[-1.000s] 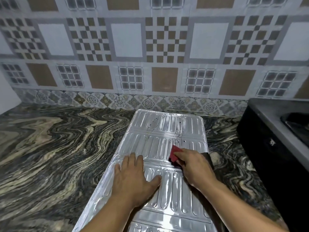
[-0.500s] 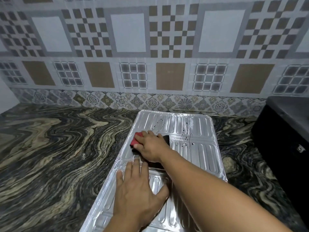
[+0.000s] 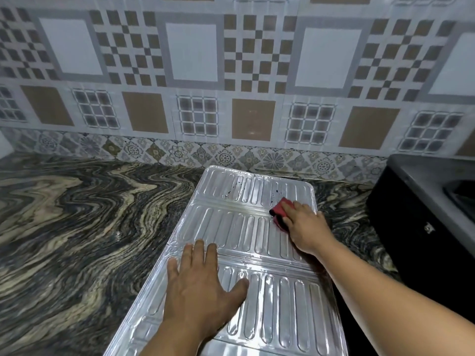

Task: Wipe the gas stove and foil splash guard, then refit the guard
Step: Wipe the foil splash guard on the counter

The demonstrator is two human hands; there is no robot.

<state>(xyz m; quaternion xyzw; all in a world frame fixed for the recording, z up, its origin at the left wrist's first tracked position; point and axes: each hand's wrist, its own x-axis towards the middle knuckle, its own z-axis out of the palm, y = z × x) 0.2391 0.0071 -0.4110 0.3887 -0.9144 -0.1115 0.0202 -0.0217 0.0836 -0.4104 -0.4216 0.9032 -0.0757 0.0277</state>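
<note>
— Lying flat on the marbled tabletop (image 3: pixel 77 227), lower centre of the frame: the foil splash guard (image 3: pixel 246 227). Hands?

— Left hand (image 3: pixel 200 291), fingers straight, presses it down. Right hand (image 3: pixel 305 224), right of centre, curls its grip on a red cloth (image 3: pixel 281 210) near dark specks.

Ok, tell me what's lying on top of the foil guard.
On the foil splash guard the left hand presses flat, the right hand holds a red cloth, and dark specks dot the far panel. Whatever lies beneath the hands stays hidden.
</note>
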